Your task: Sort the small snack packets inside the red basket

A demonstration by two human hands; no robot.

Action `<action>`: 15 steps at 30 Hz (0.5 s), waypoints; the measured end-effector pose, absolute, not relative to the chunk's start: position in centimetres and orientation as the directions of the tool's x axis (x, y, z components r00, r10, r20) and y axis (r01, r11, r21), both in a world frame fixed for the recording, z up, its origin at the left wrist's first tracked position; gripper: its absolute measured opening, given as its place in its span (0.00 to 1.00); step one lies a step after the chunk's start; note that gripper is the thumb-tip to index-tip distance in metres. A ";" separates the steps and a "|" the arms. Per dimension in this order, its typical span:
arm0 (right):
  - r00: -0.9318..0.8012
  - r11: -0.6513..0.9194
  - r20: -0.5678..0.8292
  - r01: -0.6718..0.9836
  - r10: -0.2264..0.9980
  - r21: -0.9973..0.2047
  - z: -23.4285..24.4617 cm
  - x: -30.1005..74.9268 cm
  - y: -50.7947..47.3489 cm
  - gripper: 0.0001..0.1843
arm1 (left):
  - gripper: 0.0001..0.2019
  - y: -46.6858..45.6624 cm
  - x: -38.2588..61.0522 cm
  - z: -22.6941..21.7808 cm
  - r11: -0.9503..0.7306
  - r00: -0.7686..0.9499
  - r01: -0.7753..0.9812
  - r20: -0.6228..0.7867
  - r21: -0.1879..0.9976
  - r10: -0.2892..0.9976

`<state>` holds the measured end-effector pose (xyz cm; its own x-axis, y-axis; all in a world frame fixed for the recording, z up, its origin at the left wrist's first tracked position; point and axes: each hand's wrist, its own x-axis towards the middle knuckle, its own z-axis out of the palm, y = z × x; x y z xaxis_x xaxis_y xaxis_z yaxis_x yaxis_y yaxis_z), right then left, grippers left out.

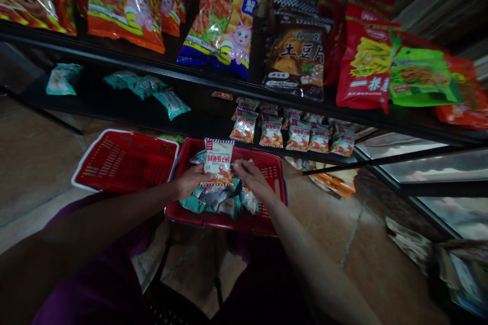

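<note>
A small white and orange snack bag (218, 162) with a striped top edge and red lettering stands upright above a red shopping basket (282, 198). My left hand (189, 181) is closed on its left side, the thumb across the front. At the bag's right edge, the fingertips of my right hand (252, 179) hold it too; part of their grip is hidden. Below both hands, several teal snack bags (193, 202) lie in the basket. Another white and orange bag (249, 200) leans there under my right hand.
A second red basket (125, 160) with a white rim stands at left. On the lower black shelf (141, 111) lie teal bags (171, 103) and rows of white and orange bags (271, 131). Larger bags (224, 20) line the upper shelf, its edge overhanging. A dark metal bar (381, 160) crosses at right.
</note>
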<state>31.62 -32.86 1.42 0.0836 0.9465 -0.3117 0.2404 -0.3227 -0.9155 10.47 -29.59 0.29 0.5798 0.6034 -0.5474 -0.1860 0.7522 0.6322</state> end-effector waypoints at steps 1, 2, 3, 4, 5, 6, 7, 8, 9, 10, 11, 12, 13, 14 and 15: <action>0.062 -0.361 -0.356 0.191 0.932 -0.913 1.6 31.3 -33.1 0.19 | 0.24 -29.5 10.5 0.3 0.754 0.581 -0.186 -0.548 0.630 0.602; 0.043 -0.402 -0.400 0.148 0.915 -0.904 1.7 31.1 -33.2 0.19 | 0.23 -29.5 10.5 0.3 0.756 0.583 -0.179 -0.551 0.630 0.597; 0.029 -0.436 -0.436 0.116 0.900 -0.892 1.7 30.9 -33.3 0.20 | 0.23 -29.4 10.5 0.3 0.758 0.584 -0.169 -0.556 0.630 0.592; 0.018 -0.458 -0.459 0.098 0.888 -0.883 1.6 30.9 -33.3 0.21 | 0.22 -29.4 10.5 0.3 0.760 0.587 -0.161 -0.558 0.629 0.586; 0.008 -0.472 -0.473 0.085 0.881 -0.878 1.5 30.8 -33.3 0.22 | 0.22 -29.4 10.5 0.2 0.762 0.591 -0.159 -0.558 0.628 0.583; -0.003 -0.479 -0.481 0.070 0.877 -0.875 1.4 30.8 -33.3 0.23 | 0.22 -29.4 10.6 0.2 0.762 0.595 -0.162 -0.554 0.627 0.582; -0.013 -0.481 -0.482 0.053 0.876 -0.875 1.3 30.8 -33.2 0.23 | 0.22 -29.4 10.6 0.2 0.762 0.598 -0.168 -0.550 0.625 0.583; -0.022 -0.480 -0.481 0.035 0.877 -0.877 1.1 30.8 -33.2 0.23 | 0.23 -29.4 10.7 0.1 0.761 0.599 -0.174 -0.547 0.624 0.585; -0.029 -0.480 -0.480 0.019 0.877 -0.877 1.0 30.8 -33.1 0.23 | 0.23 -29.5 10.7 0.1 0.760 0.597 -0.180 -0.545 0.624 0.589; -0.036 -0.481 -0.481 0.003 0.876 -0.877 1.0 30.8 -33.1 0.24 | 0.23 -29.5 10.8 0.0 0.759 0.593 -0.186 -0.545 0.624 0.593; -0.045 -0.483 -0.482 -0.011 0.875 -0.876 0.9 30.7 -33.1 0.24 | 0.23 -29.5 10.8 0.0 0.758 0.587 -0.190 -0.547 0.624 0.597; -0.052 -0.484 -0.483 -0.024 0.874 -0.875 0.9 30.7 -33.1 0.24 | 0.23 -29.5 10.8 0.0 0.757 0.583 -0.191 -0.549 0.624 0.599; -0.057 -0.484 -0.481 -0.033 0.875 -0.875 1.0 30.6 -33.1 0.24 | 0.23 -29.5 10.7 0.0 0.756 0.580 -0.189 -0.550 0.626 0.601; -0.063 -0.484 -0.481 -0.039 0.875 -0.874 1.0 30.5 -33.0 0.24 | 0.23 -29.5 10.7 0.0 0.754 0.578 -0.184 -0.551 0.631 0.602; -0.069 -0.484 -0.480 -0.043 0.874 -0.874 1.1 30.5 -33.0 0.24 | 0.24 -29.5 10.7 0.0 0.752 0.577 -0.173 -0.554 0.636 0.601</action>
